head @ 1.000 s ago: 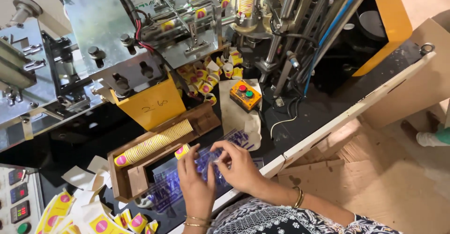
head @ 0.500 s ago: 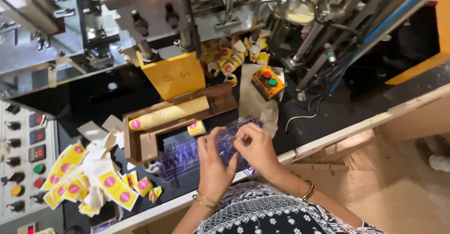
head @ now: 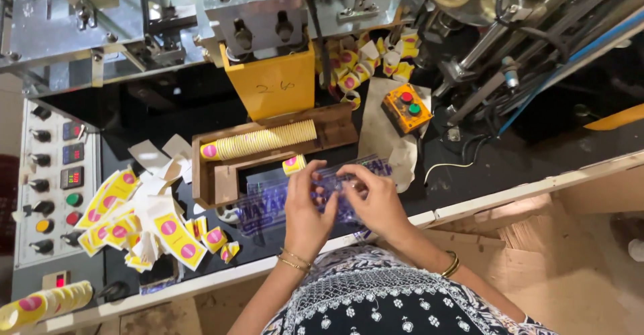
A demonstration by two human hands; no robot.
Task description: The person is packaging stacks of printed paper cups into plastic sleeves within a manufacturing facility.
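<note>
Far left of the hands, a control panel (head: 57, 187) borders a heap of yellow blanks (head: 144, 224). Just above the left hand (head: 307, 211), a wooden tray (head: 335, 128) holds a lying cup stack (head: 258, 140); one loose cup (head: 294, 165) sits by the fingertips. Both hands pinch a clear printed bag (head: 268, 204), left fingers closed on it, right hand (head: 372, 197) closed on its top edge. Up and right sits an orange button box (head: 406, 108).
</note>
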